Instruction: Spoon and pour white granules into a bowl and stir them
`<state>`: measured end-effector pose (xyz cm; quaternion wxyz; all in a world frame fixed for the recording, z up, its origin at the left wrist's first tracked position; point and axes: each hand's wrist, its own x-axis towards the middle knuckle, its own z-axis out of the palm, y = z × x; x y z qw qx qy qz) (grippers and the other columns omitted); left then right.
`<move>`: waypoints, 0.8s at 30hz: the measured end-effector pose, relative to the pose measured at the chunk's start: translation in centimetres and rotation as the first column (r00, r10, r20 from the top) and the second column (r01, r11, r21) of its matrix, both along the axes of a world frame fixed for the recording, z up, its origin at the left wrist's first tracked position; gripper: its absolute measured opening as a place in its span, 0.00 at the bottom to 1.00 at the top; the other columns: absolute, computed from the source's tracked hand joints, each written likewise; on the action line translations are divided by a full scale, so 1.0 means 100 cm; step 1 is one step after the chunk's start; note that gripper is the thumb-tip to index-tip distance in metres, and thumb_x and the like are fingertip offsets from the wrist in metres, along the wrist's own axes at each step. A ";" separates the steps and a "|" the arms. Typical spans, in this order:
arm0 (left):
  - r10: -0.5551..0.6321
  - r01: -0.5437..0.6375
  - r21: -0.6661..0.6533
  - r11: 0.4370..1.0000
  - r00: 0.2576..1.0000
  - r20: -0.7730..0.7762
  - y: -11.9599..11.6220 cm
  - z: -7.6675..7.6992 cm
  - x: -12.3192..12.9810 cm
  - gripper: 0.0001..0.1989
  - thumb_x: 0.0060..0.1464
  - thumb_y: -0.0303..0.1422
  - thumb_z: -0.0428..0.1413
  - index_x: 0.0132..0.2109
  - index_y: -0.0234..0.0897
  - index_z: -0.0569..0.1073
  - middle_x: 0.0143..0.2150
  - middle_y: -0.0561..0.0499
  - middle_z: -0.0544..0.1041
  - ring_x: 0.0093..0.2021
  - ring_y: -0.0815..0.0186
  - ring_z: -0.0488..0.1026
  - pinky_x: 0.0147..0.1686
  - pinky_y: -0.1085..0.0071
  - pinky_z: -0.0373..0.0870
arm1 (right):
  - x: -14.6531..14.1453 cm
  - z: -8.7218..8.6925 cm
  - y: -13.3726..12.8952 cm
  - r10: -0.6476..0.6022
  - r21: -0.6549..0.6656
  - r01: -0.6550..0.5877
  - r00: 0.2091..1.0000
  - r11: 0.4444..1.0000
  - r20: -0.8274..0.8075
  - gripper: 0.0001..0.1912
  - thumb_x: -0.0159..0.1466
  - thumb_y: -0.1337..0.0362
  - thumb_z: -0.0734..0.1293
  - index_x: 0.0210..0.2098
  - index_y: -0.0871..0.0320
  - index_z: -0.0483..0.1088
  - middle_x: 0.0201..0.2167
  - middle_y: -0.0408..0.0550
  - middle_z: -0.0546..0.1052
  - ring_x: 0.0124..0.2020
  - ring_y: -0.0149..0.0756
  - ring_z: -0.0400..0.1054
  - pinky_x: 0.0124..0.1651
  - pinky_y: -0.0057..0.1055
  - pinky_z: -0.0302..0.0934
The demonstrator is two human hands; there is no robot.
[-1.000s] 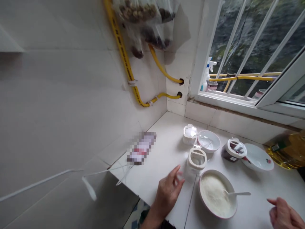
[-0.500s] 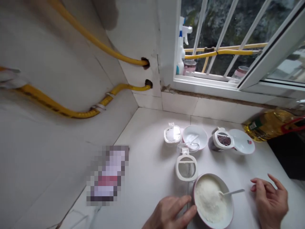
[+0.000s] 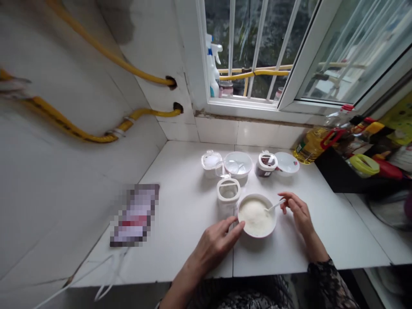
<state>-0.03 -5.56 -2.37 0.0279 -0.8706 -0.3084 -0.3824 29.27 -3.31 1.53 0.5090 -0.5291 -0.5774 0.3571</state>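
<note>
Left hand (image 3: 216, 240): fingers parted, tips at the bowl's (image 3: 257, 235) rim; right hand (image 3: 298, 212): fingers curled by the spoon's (image 3: 277, 204) handle end, pinch or not could not be told | bowl lay between both hands' fingers; jar (image 3: 228, 199) just beyond left fingertips | light rim brace, low slow spoon seemed wisest for loose powder (image 3: 254, 212)

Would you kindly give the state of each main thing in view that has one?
White round bowl: holding pale powder
White slim spoon: slanted in the powder
Front clear white-rimmed jar: lid open
Clear plastic bottle: partly filled, red cap on
White-framed sliding window: partly open
Left hand: fingers at the bowl's rim
Right hand: fingers by spoon; grip unclear
</note>
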 end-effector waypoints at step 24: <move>-0.006 0.007 0.031 1.000 0.999 -0.044 0.001 -0.008 0.003 0.14 0.67 0.28 0.48 0.57 0.38 0.69 0.45 0.44 0.79 0.39 0.64 0.80 0.37 0.73 0.78 | -0.040 0.017 -0.047 -0.131 0.529 -0.177 0.860 0.830 0.494 0.14 0.70 0.69 0.59 0.48 0.54 0.74 0.32 0.51 0.77 0.32 0.38 0.73 0.33 0.34 0.67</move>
